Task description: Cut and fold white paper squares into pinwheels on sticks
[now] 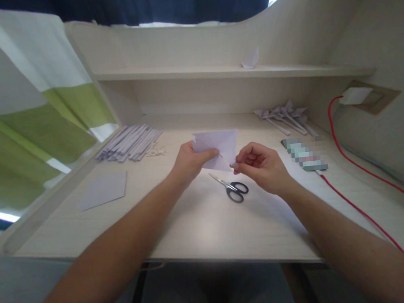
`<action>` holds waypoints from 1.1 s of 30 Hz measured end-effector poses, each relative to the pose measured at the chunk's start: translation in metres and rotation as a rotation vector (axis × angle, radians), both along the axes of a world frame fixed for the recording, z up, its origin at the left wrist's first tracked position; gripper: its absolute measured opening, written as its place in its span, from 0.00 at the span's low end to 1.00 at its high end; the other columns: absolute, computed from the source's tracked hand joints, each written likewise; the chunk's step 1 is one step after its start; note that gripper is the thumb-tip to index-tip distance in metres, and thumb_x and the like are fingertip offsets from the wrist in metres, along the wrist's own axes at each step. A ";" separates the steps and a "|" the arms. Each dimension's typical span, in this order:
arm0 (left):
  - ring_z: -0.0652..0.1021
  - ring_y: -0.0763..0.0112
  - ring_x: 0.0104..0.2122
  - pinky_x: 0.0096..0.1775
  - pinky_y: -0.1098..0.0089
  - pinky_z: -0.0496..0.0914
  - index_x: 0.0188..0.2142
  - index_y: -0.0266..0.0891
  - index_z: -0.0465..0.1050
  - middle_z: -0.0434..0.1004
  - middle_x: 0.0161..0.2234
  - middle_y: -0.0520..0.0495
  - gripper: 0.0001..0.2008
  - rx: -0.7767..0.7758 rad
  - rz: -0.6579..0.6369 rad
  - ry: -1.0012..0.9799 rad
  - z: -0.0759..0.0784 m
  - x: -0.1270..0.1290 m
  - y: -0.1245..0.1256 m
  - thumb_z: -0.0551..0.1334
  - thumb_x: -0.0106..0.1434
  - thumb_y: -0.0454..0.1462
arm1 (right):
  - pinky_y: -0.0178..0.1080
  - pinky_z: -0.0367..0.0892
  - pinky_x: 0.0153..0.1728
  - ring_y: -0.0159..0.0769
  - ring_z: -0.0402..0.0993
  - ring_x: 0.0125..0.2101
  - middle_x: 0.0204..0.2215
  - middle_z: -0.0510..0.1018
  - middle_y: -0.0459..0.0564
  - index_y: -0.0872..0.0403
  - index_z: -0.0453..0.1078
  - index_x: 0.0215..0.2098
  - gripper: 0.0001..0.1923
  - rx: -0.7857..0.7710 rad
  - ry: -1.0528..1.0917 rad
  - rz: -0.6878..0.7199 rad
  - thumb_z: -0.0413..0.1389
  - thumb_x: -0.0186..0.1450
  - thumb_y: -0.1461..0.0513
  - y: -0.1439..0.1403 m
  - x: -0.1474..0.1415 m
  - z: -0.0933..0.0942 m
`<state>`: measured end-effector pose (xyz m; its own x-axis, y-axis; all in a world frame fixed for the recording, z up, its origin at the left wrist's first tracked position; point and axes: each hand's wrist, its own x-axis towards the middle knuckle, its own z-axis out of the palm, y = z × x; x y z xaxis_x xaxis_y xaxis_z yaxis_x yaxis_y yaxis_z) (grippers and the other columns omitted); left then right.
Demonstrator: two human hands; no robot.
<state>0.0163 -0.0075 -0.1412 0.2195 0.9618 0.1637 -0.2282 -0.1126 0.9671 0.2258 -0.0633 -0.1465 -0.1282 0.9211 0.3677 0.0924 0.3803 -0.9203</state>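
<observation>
A pale sheet of paper is held above the desk between both hands. My left hand grips its left edge with thumb on top. My right hand pinches the sheet's lower right corner with fingertips. Just below the paper, small black-handled scissors lie on the desk, untouched.
A stack of folded paper strips lies at the back left, a flat paper sheet at the left. Folded paper pieces sit back right. A phone with a red cable lies right. A shelf holds a small folded paper.
</observation>
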 end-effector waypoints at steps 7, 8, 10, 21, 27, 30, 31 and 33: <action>0.82 0.63 0.32 0.38 0.65 0.75 0.34 0.35 0.83 0.86 0.34 0.45 0.16 -0.011 0.110 0.011 0.002 -0.001 0.003 0.77 0.45 0.38 | 0.37 0.64 0.28 0.33 0.72 0.26 0.27 0.77 0.44 0.51 0.71 0.31 0.09 -0.052 -0.338 -0.100 0.67 0.60 0.60 0.001 0.006 0.004; 0.82 0.63 0.33 0.38 0.65 0.75 0.34 0.35 0.83 0.86 0.34 0.45 0.16 -0.016 0.136 0.010 0.002 -0.002 0.004 0.77 0.45 0.37 | 0.37 0.62 0.27 0.33 0.71 0.25 0.25 0.76 0.44 0.51 0.72 0.30 0.09 -0.090 -0.490 -0.093 0.67 0.61 0.58 0.001 0.008 0.006; 0.81 0.64 0.32 0.38 0.66 0.74 0.34 0.34 0.82 0.85 0.33 0.46 0.16 -0.028 0.172 -0.002 0.002 -0.003 0.007 0.76 0.44 0.37 | 0.37 0.59 0.26 0.35 0.71 0.25 0.25 0.78 0.46 0.51 0.74 0.29 0.10 -0.178 -0.804 -0.043 0.66 0.61 0.55 0.000 0.011 0.009; 0.81 0.65 0.32 0.39 0.64 0.76 0.36 0.35 0.81 0.83 0.33 0.47 0.19 -0.104 0.099 -0.206 0.010 -0.003 0.006 0.76 0.42 0.35 | 0.40 0.58 0.25 0.38 0.73 0.25 0.26 0.83 0.50 0.50 0.81 0.29 0.09 -0.321 -1.111 0.036 0.66 0.59 0.54 0.000 0.006 0.006; 0.82 0.62 0.34 0.41 0.61 0.77 0.37 0.33 0.81 0.84 0.35 0.45 0.21 -0.113 0.099 -0.197 0.011 -0.004 0.005 0.77 0.41 0.36 | 0.39 0.57 0.24 0.38 0.71 0.24 0.24 0.81 0.50 0.52 0.80 0.27 0.08 -0.338 -1.087 -0.009 0.64 0.59 0.56 0.002 0.005 0.003; 0.81 0.63 0.35 0.43 0.62 0.76 0.37 0.33 0.82 0.84 0.36 0.45 0.21 -0.098 0.125 -0.192 0.009 -0.005 0.007 0.78 0.41 0.36 | 0.39 0.56 0.24 0.37 0.70 0.23 0.22 0.80 0.50 0.52 0.79 0.26 0.09 -0.345 -1.061 -0.027 0.63 0.59 0.56 0.003 0.007 0.003; 0.81 0.63 0.35 0.43 0.62 0.76 0.37 0.33 0.82 0.84 0.36 0.45 0.20 -0.097 0.129 -0.190 0.009 -0.005 0.008 0.78 0.42 0.36 | 0.39 0.56 0.24 0.37 0.70 0.23 0.22 0.79 0.49 0.52 0.79 0.25 0.09 -0.347 -1.047 -0.030 0.62 0.59 0.56 0.003 0.007 0.003; 0.81 0.63 0.35 0.43 0.62 0.76 0.36 0.33 0.82 0.84 0.35 0.45 0.20 -0.095 0.137 -0.193 0.007 -0.005 0.009 0.78 0.41 0.36 | 0.39 0.56 0.24 0.36 0.69 0.23 0.21 0.78 0.49 0.53 0.78 0.25 0.09 -0.351 -1.014 -0.034 0.62 0.59 0.57 0.004 0.009 0.003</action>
